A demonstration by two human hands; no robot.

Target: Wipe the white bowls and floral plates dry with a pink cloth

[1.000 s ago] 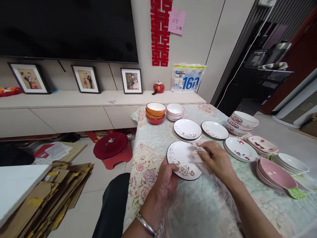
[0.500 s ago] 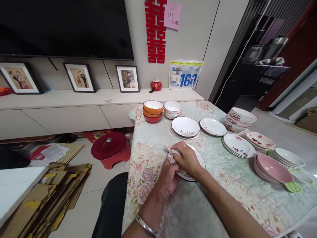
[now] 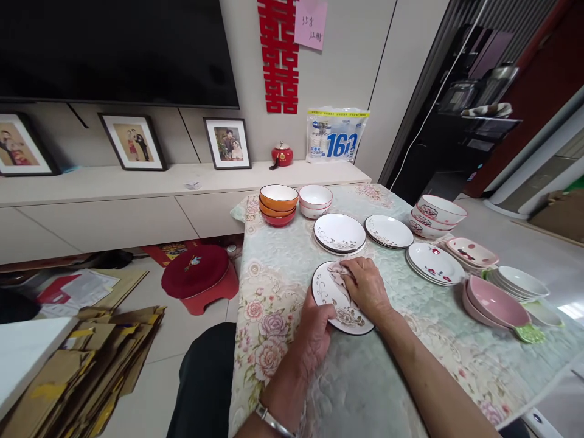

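Note:
A white plate with a dark rim and a brown floral pattern is tilted a little above the table's near part. My left hand grips its lower left edge, thumb on top and fingers underneath. My right hand presses a pale pink cloth against the plate's upper right part, fingers closed on the cloth. Just behind are a stack of similar plates and another stack.
On the flowered tablecloth stand orange and red bowls, white bowls, flowered plates, patterned bowls and pink bowls. A red stool is to the left.
My right hand with the cloth has moved from the plate's left part to its upper right, uncovering the floral pattern. My left thumb now lies on the plate's edge. The view has shifted slightly.

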